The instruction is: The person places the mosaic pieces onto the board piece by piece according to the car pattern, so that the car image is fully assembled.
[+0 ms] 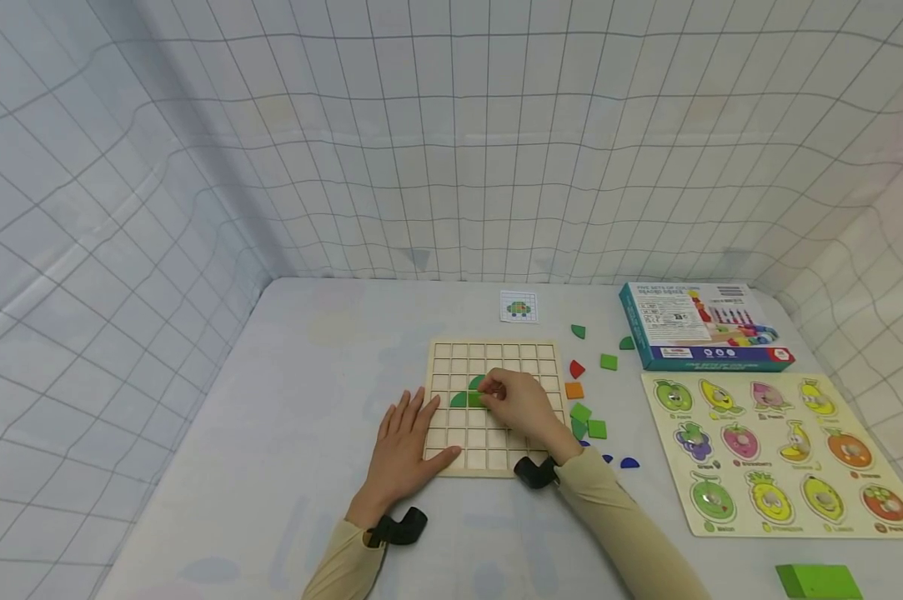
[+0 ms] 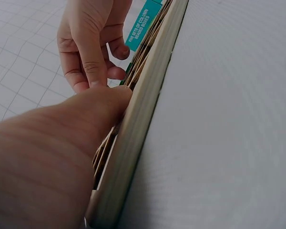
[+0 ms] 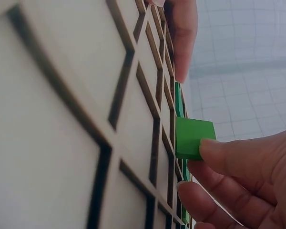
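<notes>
The right hand (image 1: 522,404) pinches a green tile (image 3: 193,138) over the grid board (image 1: 451,446), mid-placement; next it likely needs seating squarely. The left hand (image 1: 404,442) lies flat-fingered on the board's left edge.

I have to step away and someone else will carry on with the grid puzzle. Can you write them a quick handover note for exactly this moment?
Left hand: flat, fingers straight, resting on the wooden grid board at its left edge, steadying it.
Right hand: pinches a green square piece at the board's middle cells; not yet seated flat.
Done: green curved pieces already sit in the board's middle rows.
Left: most cells are bare. Loose pieces in green, orange, red and blue lie on the table right of the board. The pattern card lies beyond the board's far edge.
</notes>
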### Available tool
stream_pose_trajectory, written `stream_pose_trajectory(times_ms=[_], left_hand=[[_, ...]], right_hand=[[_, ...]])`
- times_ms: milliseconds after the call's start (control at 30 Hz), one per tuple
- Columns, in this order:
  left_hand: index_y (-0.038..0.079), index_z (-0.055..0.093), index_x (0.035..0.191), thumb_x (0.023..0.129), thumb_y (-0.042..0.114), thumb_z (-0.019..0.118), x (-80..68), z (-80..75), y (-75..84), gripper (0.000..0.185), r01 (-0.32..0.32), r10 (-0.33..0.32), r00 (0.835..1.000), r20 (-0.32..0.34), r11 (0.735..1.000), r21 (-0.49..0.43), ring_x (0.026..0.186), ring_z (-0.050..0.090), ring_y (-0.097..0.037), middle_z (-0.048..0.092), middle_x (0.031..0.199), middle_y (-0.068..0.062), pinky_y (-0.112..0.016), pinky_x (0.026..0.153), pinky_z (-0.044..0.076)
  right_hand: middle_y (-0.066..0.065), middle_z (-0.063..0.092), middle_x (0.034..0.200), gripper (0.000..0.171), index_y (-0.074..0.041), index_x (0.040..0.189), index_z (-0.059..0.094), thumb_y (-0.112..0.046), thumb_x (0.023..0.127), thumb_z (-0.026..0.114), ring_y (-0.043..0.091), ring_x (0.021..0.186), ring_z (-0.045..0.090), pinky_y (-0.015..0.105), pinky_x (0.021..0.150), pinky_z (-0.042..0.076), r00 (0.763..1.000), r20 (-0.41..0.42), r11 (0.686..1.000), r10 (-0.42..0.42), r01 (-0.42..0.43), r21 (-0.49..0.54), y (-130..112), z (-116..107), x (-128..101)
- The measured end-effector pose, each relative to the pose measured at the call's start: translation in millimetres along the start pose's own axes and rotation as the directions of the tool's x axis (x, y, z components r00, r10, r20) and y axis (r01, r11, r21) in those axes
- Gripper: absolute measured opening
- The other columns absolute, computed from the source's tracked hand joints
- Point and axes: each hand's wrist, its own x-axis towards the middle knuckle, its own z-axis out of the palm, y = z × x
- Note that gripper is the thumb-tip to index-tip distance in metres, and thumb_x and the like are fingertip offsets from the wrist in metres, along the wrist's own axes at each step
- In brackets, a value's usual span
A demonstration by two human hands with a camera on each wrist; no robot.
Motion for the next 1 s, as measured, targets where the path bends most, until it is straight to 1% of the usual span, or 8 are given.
stream_pose_trajectory(times_ms=[200, 433, 600, 767, 867, 1000], left_hand=[[0.007, 0.037, 0.146, 0.086, 0.053, 0.061, 0.7, -0.3, 0.7, 0.079, -0.002, 0.002, 1.0, 0.006, 1.0, -0.001, 0.14, 0.015, -0.036, 0.026, 0.151, -0.019, -0.052, 0.11, 0.01], [0.009, 0.035, 0.147, 0.086, 0.053, 0.061, 0.7, -2.3, 1.7, 0.08, 0.022, -0.022, 0.999, 0.034, 1.0, -0.006, 0.141, 0.012, -0.034, 0.023, 0.153, -0.018, -0.05, 0.111, 0.007], [0.009, 0.035, 0.147, 0.086, 0.052, 0.062, 0.2, -2.5, 1.6, 0.08, 0.021, -0.021, 0.999, 0.029, 1.0, -0.005, 0.141, 0.012, -0.034, 0.023, 0.153, -0.018, -0.05, 0.111, 0.007], [0.009, 0.034, 0.148, 0.086, 0.053, 0.061, 0.1, -2.1, 1.1, 0.081, 0.017, -0.018, 0.999, 0.029, 1.0, 0.006, 0.141, 0.012, -0.034, 0.023, 0.153, -0.018, -0.05, 0.111, 0.007], [0.008, 0.035, 0.147, 0.085, 0.053, 0.061, 0.0, -1.2, 0.6, 0.081, 0.012, -0.012, 1.0, 0.02, 1.0, 0.005, 0.141, 0.013, -0.035, 0.024, 0.152, -0.018, -0.05, 0.111, 0.008], [0.008, 0.036, 0.147, 0.085, 0.053, 0.062, 0.2, -0.1, -0.1, 0.08, 0.006, -0.006, 1.0, 0.011, 1.0, 0.001, 0.141, 0.014, -0.035, 0.025, 0.152, -0.019, -0.051, 0.11, 0.009]], right_hand=[[-0.008, 0.059, 0.074, 0.005, -0.012, 0.089, 0.07, -0.012, 0.084, 0.072, 0.009, 0.064, 0.05, 0.028, 0.058, 0.042, 1.0, 0.006, 1.0, 0.01, -0.01, -0.02, -0.5, -0.5, -0.2], [-0.006, 0.054, 0.078, 0.014, -0.009, 0.099, 0.072, -0.01, 0.085, 0.071, 0.012, 0.067, 0.048, 0.028, 0.06, 0.042, 0.997, 0.074, 0.998, 0.019, -0.015, -0.057, 0.0, -2.7, -1.7], [-0.006, 0.053, 0.078, 0.019, -0.01, 0.105, 0.073, -0.012, 0.086, 0.07, 0.012, 0.067, 0.048, 0.028, 0.059, 0.041, 0.995, 0.099, 0.996, 0.027, -0.018, -0.088, -0.5, -4.5, -2.1], [-0.005, 0.052, 0.078, 0.017, -0.011, 0.104, 0.074, -0.013, 0.088, 0.068, 0.012, 0.064, 0.047, 0.028, 0.057, 0.041, 0.994, 0.106, 0.992, 0.023, -0.009, -0.125, 0.0, -4.9, -2.6], [-0.005, 0.052, 0.078, 0.016, -0.011, 0.102, 0.075, -0.014, 0.087, 0.069, 0.011, 0.065, 0.047, 0.028, 0.057, 0.041, 0.994, 0.11, 0.991, 0.022, -0.007, -0.13, 0.6, -4.4, -2.8], [-0.006, 0.052, 0.078, 0.017, -0.012, 0.103, 0.074, -0.015, 0.088, 0.069, 0.011, 0.065, 0.047, 0.027, 0.057, 0.041, 0.994, 0.111, 0.992, 0.019, -0.005, -0.128, 1.5, -4.3, -3.7]])
